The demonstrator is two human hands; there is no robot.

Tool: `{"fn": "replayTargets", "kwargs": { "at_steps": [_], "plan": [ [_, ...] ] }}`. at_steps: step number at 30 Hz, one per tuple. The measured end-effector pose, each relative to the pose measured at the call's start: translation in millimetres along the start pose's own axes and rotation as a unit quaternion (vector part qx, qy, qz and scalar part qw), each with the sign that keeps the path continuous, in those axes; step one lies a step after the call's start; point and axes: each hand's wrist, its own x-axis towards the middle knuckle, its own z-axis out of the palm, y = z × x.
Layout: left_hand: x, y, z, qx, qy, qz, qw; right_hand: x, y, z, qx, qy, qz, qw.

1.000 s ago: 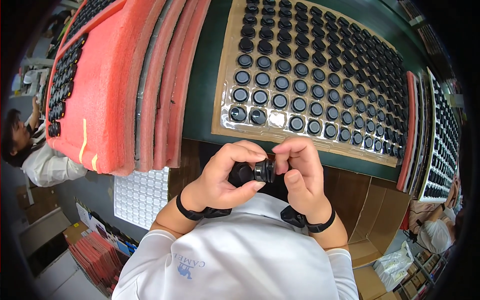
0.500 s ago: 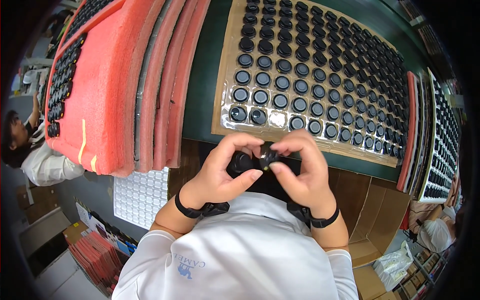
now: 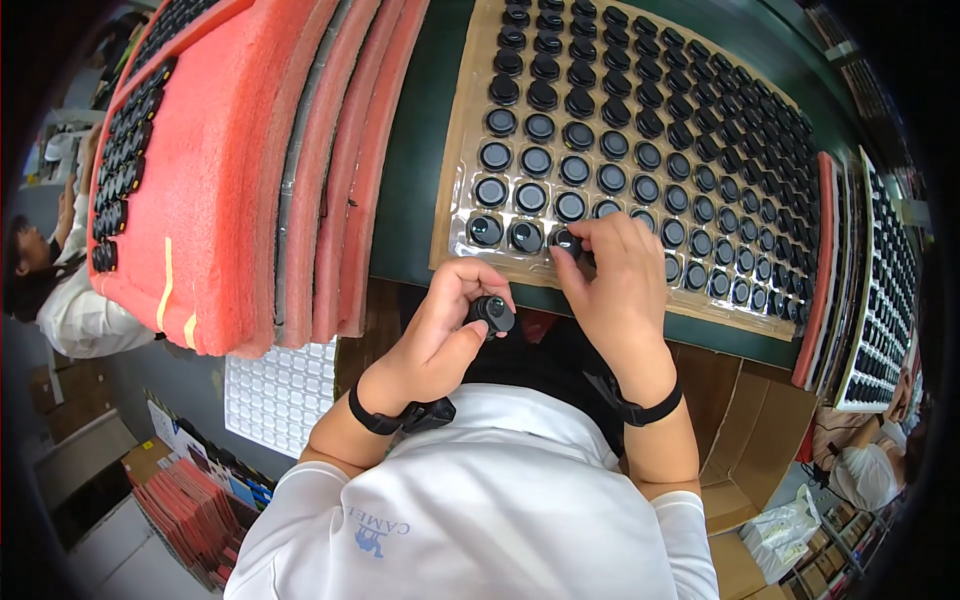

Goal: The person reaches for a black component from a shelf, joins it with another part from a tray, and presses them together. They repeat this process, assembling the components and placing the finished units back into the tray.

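My left hand (image 3: 452, 325) is closed around a small black lens (image 3: 496, 315), its glossy round face turned up, just off the front edge of the tray. Over the tray's nearest row, my right hand (image 3: 620, 272) pinches another black lens (image 3: 566, 241) between thumb and fingers. That lens is at the third pocket from the left; whether it sits fully down I cannot tell. The clear plastic tray (image 3: 462, 240) holds many rows of black lenses. Two with shiny glass faces, one of them a lens (image 3: 486, 231) at the corner, stand left of my right fingers.
Pink foam sheets (image 3: 240, 180) are stacked high on the left, with black parts on top. The tray lies on a green table (image 3: 420, 150). At right stands another loaded white tray (image 3: 868, 330). Below are a white empty-pocket tray (image 3: 280, 395) and cardboard boxes (image 3: 775, 430). A person (image 3: 85, 300) is at far left.
My right hand has moved from beside my left hand forward to the tray, carrying a lens to the formerly vacant pocket. My left hand has turned its lens face up.
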Motion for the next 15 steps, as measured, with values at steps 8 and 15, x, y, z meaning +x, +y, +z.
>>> {"fn": "replayTargets", "kwargs": {
  "at_steps": [8, 15],
  "plan": [
    [2, 0, 1, -0.012, -0.026, 0.003, 1.0, -4, -4, -8, 0.021, 0.009, -0.024, 0.999],
    [11, 0, 16, 0.005, -0.036, 0.02, 0.999, -22, -16, -21, 0.289, -0.08, -0.04, 0.953]
  ]
}}
